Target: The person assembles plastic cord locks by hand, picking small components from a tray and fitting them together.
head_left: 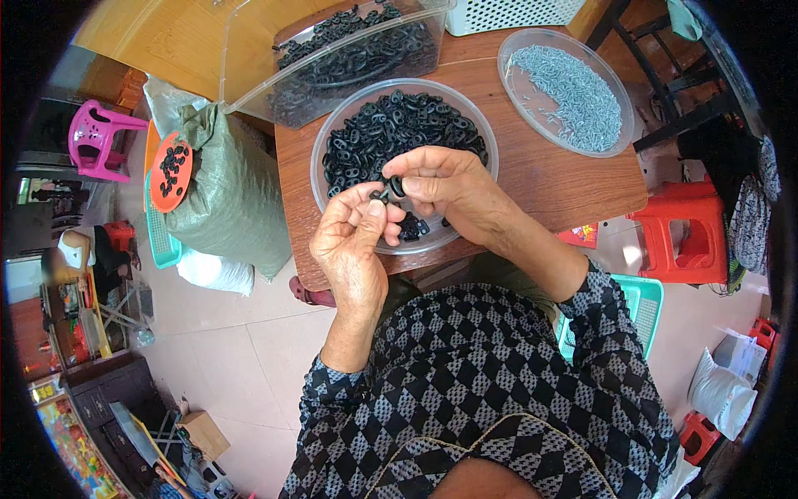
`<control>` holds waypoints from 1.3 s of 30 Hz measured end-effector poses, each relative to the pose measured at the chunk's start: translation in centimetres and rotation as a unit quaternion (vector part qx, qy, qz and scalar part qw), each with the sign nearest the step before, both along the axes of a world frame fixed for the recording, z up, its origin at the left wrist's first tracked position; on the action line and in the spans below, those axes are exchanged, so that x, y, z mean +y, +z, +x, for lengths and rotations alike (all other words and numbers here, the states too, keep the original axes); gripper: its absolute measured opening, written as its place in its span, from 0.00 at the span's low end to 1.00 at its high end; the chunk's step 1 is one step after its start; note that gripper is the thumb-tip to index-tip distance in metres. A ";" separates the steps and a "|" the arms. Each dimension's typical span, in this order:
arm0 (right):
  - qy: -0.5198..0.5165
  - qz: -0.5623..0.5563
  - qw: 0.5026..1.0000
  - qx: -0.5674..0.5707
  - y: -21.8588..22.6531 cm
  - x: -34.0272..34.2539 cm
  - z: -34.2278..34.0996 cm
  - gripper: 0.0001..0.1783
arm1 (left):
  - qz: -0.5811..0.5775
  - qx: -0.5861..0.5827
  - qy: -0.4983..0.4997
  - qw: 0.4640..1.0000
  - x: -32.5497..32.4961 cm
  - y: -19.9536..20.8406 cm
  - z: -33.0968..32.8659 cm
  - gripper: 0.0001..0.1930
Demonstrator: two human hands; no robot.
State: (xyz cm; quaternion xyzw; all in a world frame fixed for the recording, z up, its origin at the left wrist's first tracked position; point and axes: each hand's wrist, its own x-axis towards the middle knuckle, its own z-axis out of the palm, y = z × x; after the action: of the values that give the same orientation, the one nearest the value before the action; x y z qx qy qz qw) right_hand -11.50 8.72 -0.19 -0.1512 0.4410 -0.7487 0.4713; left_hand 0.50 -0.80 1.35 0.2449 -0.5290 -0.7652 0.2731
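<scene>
Both my hands meet above the near part of a clear round tub (pixel 434 241) heaped with small black two-holed pieces (pixel 391 125). My left hand (pixel 356 237) pinches a small black piece (pixel 379 197) between thumb and fingertips. In my right hand (pixel 449 185), thumb and forefinger grip a rounded black piece (pixel 396 186), close beside the left one. Whether the two pieces touch I cannot tell. More black pieces (pixel 411 226) lie at the tub's near side, partly hidden by my hands.
The tub stands on a brown wooden table (pixel 557 195). Behind it is a clear box (pixel 328 62) of black pieces; far right, a round tray (pixel 519 101) holds grey screws (pixel 578 96). A green sack (pixel 237 183) stands left, a red stool (pixel 682 229) right. Another person (pixel 79 249) sits far left.
</scene>
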 end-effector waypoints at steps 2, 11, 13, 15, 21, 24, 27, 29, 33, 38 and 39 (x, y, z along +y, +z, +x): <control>-0.001 -0.009 1.000 -0.005 -0.1 -0.1 0.1 0.10 | -0.002 0.001 0.005 1.000 0.0 0.1 0.2 0.07; -0.011 0.029 0.993 0.114 -0.3 0.1 0.4 0.12 | -0.051 -0.022 0.027 0.998 0.0 -0.2 0.7 0.09; -0.039 -0.016 0.988 0.152 0.0 -0.2 0.9 0.12 | -0.043 -0.008 0.031 0.999 0.1 0.0 0.8 0.09; -0.051 -0.022 0.982 0.182 -0.3 -0.3 1.1 0.12 | -0.023 0.009 0.037 0.999 0.2 0.1 0.6 0.09; -0.086 -0.028 0.971 0.221 -0.1 -0.3 2.5 0.09 | 0.024 0.059 0.056 0.996 -0.1 -0.6 0.3 0.10; -0.117 -0.025 0.958 0.260 0.3 -0.4 3.2 0.08 | 0.044 0.073 0.053 0.995 -0.2 -0.6 0.3 0.10; -0.134 -0.019 0.936 0.326 0.2 -0.3 3.1 0.09 | 0.060 0.077 0.050 0.994 -0.4 -0.6 0.3 0.11; -0.132 -0.018 0.922 0.362 -0.2 -0.2 2.9 0.09 | 0.066 0.079 0.050 0.993 -0.5 -0.6 0.4 0.11; -0.072 -0.007 0.895 0.440 -0.8 0.2 2.8 0.14 | 0.085 0.074 0.053 0.992 -1.0 -0.8 0.5 0.11; -0.050 0.015 0.895 0.443 -0.2 0.1 3.1 0.13 | 0.095 0.078 0.047 0.991 -0.9 -0.8 0.6 0.11; -0.076 0.006 0.907 0.414 -0.5 0.0 3.2 0.11 | 0.100 0.078 0.045 0.991 -0.8 -0.7 0.6 0.10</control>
State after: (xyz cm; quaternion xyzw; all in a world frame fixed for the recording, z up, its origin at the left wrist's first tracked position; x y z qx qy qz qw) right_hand -8.32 8.71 -0.65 -0.4109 0.6108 -0.6500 0.1886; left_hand 1.08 -1.64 0.61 0.2346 -0.4156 -0.8177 0.3220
